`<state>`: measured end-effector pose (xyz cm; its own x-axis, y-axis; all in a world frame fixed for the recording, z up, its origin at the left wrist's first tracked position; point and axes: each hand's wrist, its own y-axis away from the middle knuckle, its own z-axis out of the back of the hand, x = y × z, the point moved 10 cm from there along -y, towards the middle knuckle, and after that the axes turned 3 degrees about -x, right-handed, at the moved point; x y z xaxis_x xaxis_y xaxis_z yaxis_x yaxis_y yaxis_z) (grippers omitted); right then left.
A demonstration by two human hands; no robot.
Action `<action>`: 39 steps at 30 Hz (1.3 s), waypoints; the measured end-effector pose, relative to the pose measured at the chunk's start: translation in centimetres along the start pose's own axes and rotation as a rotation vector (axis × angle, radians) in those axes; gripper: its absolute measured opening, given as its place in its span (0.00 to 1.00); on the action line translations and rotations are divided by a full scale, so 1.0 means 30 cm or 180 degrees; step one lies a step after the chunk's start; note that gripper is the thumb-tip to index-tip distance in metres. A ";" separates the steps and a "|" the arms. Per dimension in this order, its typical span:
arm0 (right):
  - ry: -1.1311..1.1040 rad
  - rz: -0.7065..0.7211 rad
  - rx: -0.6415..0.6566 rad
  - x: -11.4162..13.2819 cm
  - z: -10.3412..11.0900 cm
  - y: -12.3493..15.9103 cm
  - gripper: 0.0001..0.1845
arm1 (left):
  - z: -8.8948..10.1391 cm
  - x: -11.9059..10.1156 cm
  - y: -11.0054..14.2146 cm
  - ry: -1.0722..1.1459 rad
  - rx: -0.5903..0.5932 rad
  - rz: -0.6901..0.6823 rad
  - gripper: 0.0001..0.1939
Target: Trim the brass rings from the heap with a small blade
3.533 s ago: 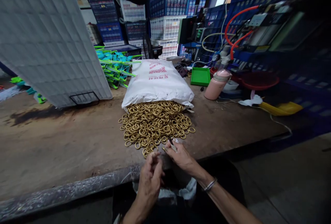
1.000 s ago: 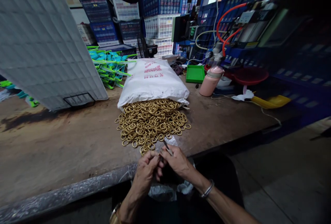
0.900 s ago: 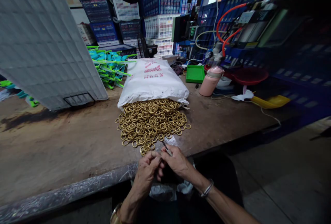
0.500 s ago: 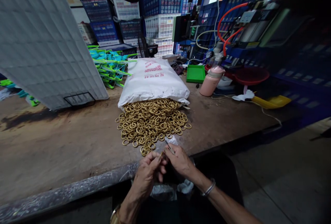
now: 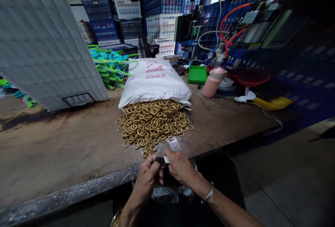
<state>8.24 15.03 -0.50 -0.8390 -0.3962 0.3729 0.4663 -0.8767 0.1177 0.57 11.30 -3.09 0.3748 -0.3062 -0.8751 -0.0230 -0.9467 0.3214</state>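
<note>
My right hand [image 5: 180, 167] is closed around a small knife [image 5: 160, 159] with a dark, flat blade and a whitish part near my fingers. The blade points left, to the fingertips of my left hand [image 5: 149, 171]. Those fingers are pinched together on a gold-coloured ring, mostly hidden now; a sliver of it showed there a moment earlier. Both hands are over the table's front edge, close to each other. Just beyond them spreads a heap of gold-coloured rings [image 5: 154, 122], spilling from the mouth of a white sack [image 5: 157, 82] with red print.
On the wooden table [image 5: 65, 150] a pale ribbed panel [image 5: 49, 45] stands at left, beside green and blue plastic pieces [image 5: 111, 64]. To the right are a green tray [image 5: 197, 74], a pink bottle [image 5: 213, 83] and a yellow scoop [image 5: 273, 103]. Stacked crates [image 5: 162, 24] stand behind.
My right hand has turned the knife from pointing up and away to lying across toward my left fingertips. My left hand has barely moved. The heap of rings looks the same.
</note>
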 end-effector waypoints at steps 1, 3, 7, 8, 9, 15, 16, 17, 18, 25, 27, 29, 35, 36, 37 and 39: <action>0.0028 -0.0023 -0.0030 -0.003 0.001 -0.008 0.15 | -0.001 0.003 0.009 0.0120 0.0016 0.0032 0.14; 0.0060 -0.0113 -0.0135 -0.020 0.007 -0.030 0.14 | -0.020 0.004 0.033 0.0301 0.0174 0.0096 0.13; 0.0088 -0.0345 -0.0571 -0.075 0.042 -0.090 0.13 | -0.056 -0.001 0.071 0.0487 0.0440 0.0188 0.12; 0.0073 -0.0395 -0.0681 -0.085 0.050 -0.104 0.11 | -0.048 0.000 0.070 0.0561 0.0358 0.0208 0.12; 0.0061 -0.0459 -0.0774 -0.094 0.057 -0.116 0.10 | -0.035 0.003 0.066 0.0641 0.0238 0.0230 0.12; 0.0193 -0.0757 -0.0897 -0.104 0.065 -0.150 0.08 | 0.011 0.013 0.040 0.0991 -0.0122 0.0364 0.11; 0.0221 -0.0781 -0.0892 -0.104 0.066 -0.150 0.08 | 0.009 0.012 0.039 0.1064 -0.0103 0.0397 0.10; 0.0233 -0.0806 -0.0890 -0.104 0.067 -0.148 0.08 | 0.003 0.011 0.040 0.1142 -0.0066 0.0441 0.10; 0.0226 -0.0831 -0.0899 -0.106 0.068 -0.146 0.08 | -0.002 0.011 0.042 0.1218 -0.0024 0.0491 0.10; 0.0158 -0.0838 -0.1071 -0.110 0.075 -0.135 0.12 | -0.010 0.035 0.051 0.1478 0.0046 0.0673 0.09; 0.0187 -0.0826 -0.1046 -0.107 0.074 -0.136 0.10 | -0.001 0.052 0.049 0.1485 -0.0058 0.0726 0.10; 0.0199 -0.0771 -0.1032 -0.101 0.075 -0.137 0.09 | 0.002 0.063 0.048 0.1444 -0.0105 0.0758 0.12; -0.0025 -0.0357 -0.1208 -0.090 0.080 -0.129 0.07 | 0.015 0.049 0.034 0.0966 -0.0177 0.0515 0.13; -0.0074 -0.0259 -0.1237 -0.087 0.080 -0.126 0.07 | 0.021 0.038 0.026 0.0812 -0.0215 0.0405 0.14; -0.0138 -0.0166 -0.1251 -0.083 0.079 -0.123 0.07 | 0.029 0.025 0.016 0.0640 -0.0277 0.0276 0.14; -0.0373 -0.0004 -0.1236 -0.074 0.078 -0.113 0.10 | 0.049 -0.005 -0.005 0.0258 -0.0452 0.0008 0.15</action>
<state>9.18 19.53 0.42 -0.7914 -0.3811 0.4780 0.3060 -0.9239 -0.2298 -0.83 11.34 -3.54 0.4484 -0.2939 -0.8441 0.1050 -0.9205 0.3764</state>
